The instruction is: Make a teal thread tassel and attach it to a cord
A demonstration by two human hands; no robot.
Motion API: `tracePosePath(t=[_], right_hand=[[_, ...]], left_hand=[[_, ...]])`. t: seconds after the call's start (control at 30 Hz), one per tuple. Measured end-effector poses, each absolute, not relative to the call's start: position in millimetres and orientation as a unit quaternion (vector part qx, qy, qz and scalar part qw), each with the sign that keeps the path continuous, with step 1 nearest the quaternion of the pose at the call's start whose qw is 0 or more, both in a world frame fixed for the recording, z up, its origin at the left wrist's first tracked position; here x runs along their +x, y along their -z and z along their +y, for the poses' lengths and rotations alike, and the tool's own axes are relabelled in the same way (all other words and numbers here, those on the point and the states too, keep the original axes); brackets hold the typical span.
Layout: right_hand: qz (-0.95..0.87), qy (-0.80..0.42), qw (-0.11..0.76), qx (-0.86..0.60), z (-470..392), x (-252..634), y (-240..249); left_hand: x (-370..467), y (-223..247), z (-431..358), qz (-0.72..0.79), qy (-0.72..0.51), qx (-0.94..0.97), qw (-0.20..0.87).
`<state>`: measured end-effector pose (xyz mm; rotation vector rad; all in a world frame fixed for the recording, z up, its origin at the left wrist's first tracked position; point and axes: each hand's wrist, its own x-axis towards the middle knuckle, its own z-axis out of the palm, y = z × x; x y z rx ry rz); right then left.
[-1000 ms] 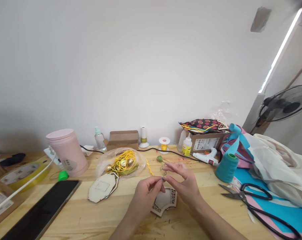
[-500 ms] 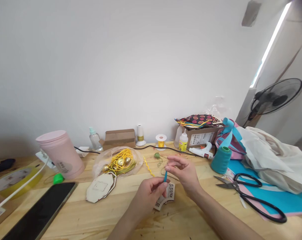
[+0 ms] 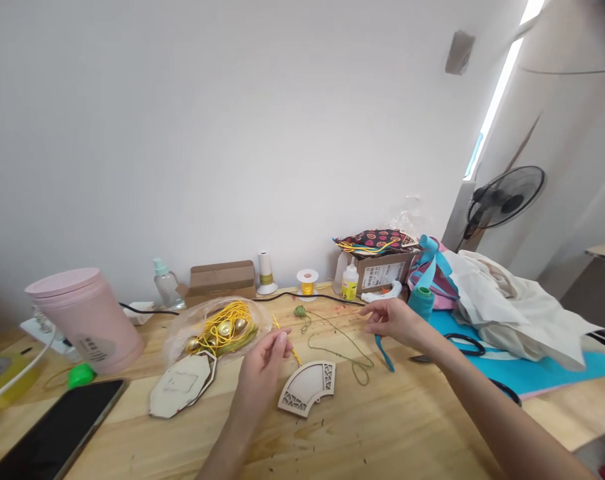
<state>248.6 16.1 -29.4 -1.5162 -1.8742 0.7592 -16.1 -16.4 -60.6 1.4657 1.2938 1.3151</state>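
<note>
My left hand (image 3: 262,360) is over the yellow cord (image 3: 295,355), its thumb and fingertips curled together. Whether it grips the cord is hidden. The cord runs to the top edge of a pale wooden fan-shaped frame (image 3: 307,387) with cut-out lattice ends, lying flat on the table. To the right, my right hand (image 3: 395,321) has its index finger and thumb apart. A narrow blue strip (image 3: 385,355) extends from beneath that hand; I cannot tell whether it touches the fingers. Thin green thread (image 3: 349,340) loops over the table between the hands.
Scissors (image 3: 463,344) lie partly behind my right forearm, by a teal thread cone (image 3: 421,304). A plastic bag (image 3: 179,327) with yellow cords and gold bells sits left, near octagonal pieces (image 3: 179,387) and a phone (image 3: 57,430). A glue bottle (image 3: 350,283) stands at the back.
My hands have moved apart. The blue strip, earlier held upright between them, is now by the right hand at the right. The left hand has left the wooden frame, now fully exposed.
</note>
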Motion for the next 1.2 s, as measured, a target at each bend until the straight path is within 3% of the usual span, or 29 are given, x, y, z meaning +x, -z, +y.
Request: tracePosePath(t=[0.33,0.67,0.97,1.2], right_hand=[[-0.709,-0.247,0.277,-0.599,25.5,254.2,50.6],[-0.691,-0.224,0.315,-0.611,33.8,259.8,59.7],[-0.626,-0.262,0.464,-0.569,21.4,250.5,57.5],[-0.467,-0.414,0.679,-0.386,1.6,261.3,26.9]], left_hand=[[-13.7,67.2,-17.1,0.577,-0.393,0.625,0.348],[-6.5,60.7,-37.7,0.471,-0.191,0.82,0.264],[-10.9,72.5,-30.6,0.492,-0.206,0.805,0.258],[-10.9,71.4,-26.4,0.513,-0.207,0.802,0.225]])
